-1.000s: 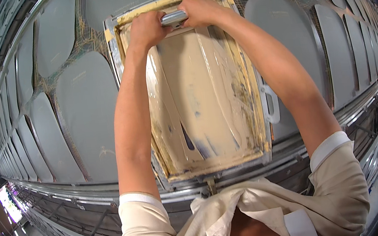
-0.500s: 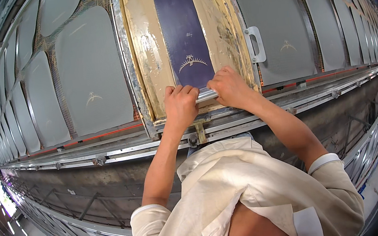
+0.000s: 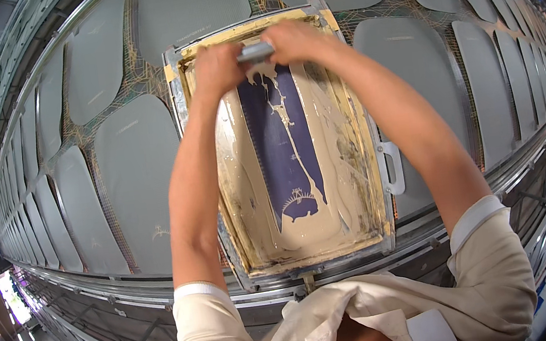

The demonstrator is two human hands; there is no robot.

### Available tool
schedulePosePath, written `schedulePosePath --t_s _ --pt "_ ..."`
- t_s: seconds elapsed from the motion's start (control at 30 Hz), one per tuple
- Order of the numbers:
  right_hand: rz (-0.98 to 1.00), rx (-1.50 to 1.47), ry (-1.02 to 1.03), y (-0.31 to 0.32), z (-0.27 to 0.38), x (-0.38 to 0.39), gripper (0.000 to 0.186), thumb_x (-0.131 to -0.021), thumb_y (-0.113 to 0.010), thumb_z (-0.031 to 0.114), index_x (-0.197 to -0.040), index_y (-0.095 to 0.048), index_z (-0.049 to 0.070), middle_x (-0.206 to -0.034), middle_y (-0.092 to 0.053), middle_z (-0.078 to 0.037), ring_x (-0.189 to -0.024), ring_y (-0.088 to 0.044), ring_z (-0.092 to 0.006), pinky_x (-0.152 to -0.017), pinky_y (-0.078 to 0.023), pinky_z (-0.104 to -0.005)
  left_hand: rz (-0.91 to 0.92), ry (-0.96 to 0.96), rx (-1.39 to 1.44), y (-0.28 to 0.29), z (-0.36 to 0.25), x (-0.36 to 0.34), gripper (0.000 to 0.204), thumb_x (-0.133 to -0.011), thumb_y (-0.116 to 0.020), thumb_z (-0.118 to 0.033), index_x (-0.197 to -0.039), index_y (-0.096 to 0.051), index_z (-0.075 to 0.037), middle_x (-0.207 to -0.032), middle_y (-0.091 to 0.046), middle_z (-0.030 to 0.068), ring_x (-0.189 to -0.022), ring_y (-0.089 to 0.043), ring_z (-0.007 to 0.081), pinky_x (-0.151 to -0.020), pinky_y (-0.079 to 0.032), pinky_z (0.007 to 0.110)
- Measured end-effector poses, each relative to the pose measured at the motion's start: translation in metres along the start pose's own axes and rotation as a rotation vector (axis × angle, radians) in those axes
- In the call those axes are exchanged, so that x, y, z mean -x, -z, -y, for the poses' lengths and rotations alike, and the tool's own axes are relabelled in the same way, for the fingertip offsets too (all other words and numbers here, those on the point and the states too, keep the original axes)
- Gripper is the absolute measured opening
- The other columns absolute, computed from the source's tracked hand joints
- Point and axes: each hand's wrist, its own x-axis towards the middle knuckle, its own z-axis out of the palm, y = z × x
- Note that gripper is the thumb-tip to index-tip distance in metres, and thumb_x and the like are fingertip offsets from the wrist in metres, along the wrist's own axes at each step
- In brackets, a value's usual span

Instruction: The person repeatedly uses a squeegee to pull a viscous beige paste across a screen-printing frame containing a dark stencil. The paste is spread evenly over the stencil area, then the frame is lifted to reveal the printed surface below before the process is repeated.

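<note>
At the far end of a screen printing frame (image 3: 325,259), both my hands are closed round a grey squeegee (image 3: 255,51). My left hand (image 3: 216,70) grips its left end and my right hand (image 3: 297,41) its right end; motion blurs both. Under the squeegee runs the frame's mesh, with a dark blue-purple strip (image 3: 283,142) bearing a small crest near its close end. Glossy beige ink (image 3: 308,234) pools at the near end and coats both sides. A thin trail of ink runs down the strip from the squeegee, whose blade edge is hidden.
Grey rounded panels (image 3: 134,180) lie in rows on both sides and beyond the frame, over a strip-marked table surface. A white handle (image 3: 392,168) sticks out from the frame's right side. Metal rails (image 3: 268,294) run along the table's near edge.
My hands and the squeegee have gone from the frame's near end to its far end. Beige ink now lies at the near end and in streaks over the strip. My view has shifted forward.
</note>
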Motion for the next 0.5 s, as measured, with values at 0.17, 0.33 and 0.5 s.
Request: schedulePosePath --t_s 0.17,0.33,0.5 --pt "0.015 0.031 0.013 0.001 -0.023 -0.050 0.025 -0.075 -0.081 0.025 -0.090 -0.073 0.007 -0.080 -0.072 -0.018 -0.080 -0.071 -0.0362 -0.074 -0.055 -0.0450 0.050 0.061 0.037 -0.014 0.034 -0.041 0.036 -0.075 -0.082 -0.036 -0.103 -0.076 -0.013 -0.085 -0.073 0.0157 -0.084 -0.070 0.0375 -0.078 -0.055 0.046" --pt "-0.029 0.012 0.030 -0.019 -0.019 -0.035 0.023 -0.074 -0.080 0.023 -0.088 -0.072 0.006 -0.081 -0.072 -0.018 -0.080 -0.070 -0.0375 -0.074 -0.055 -0.0448 0.076 0.091 0.091 -0.015 0.023 -0.020 0.036 -0.075 -0.082 -0.035 -0.103 -0.076 -0.013 -0.084 -0.072 0.0158 -0.083 -0.069 0.0380 -0.076 -0.054 0.046" --pt "0.035 -0.024 0.000 -0.035 0.031 0.055 0.019 -0.072 -0.078 0.018 -0.086 -0.070 0.009 -0.082 -0.071 -0.016 -0.080 -0.068 -0.0387 -0.072 -0.054 -0.0470 -0.038 0.035 0.121 -0.016 -0.029 0.070 0.023 -0.071 -0.084 -0.029 -0.086 -0.074 -0.014 -0.074 -0.070 0.0102 -0.074 -0.069 0.0344 -0.074 -0.052 0.047"
